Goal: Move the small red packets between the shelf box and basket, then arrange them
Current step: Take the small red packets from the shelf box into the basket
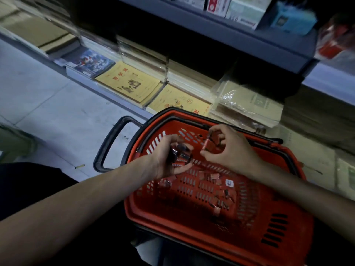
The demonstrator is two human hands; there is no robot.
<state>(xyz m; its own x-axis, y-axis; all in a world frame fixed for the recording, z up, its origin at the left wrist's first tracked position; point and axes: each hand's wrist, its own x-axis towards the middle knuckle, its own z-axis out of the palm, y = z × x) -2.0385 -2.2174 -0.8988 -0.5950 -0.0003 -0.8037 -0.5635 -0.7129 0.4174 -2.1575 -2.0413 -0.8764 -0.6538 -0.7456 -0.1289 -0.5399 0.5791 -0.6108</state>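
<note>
Over the basket (146, 214), centre frame: both grips full.
I see the left hand (169, 156) curled round a dark clutch of packets (180, 152); the right hand (228, 148) pinches a red stack (208, 144) (edges blurred). Loose packets (213, 177) lie on the basket floor, lower centre; notebooks (128, 81) sit upper left.

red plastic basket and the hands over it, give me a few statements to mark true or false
1. Loose small red packets lie on the floor of the red slatted plastic basket. True.
2. The left hand is empty. False: it holds a bunch of small dark packets.
3. The right hand pinches a small red stack of packets. True.
4. The right hand grips the basket's black loop handle. False: the handle sticks out untouched.
</note>
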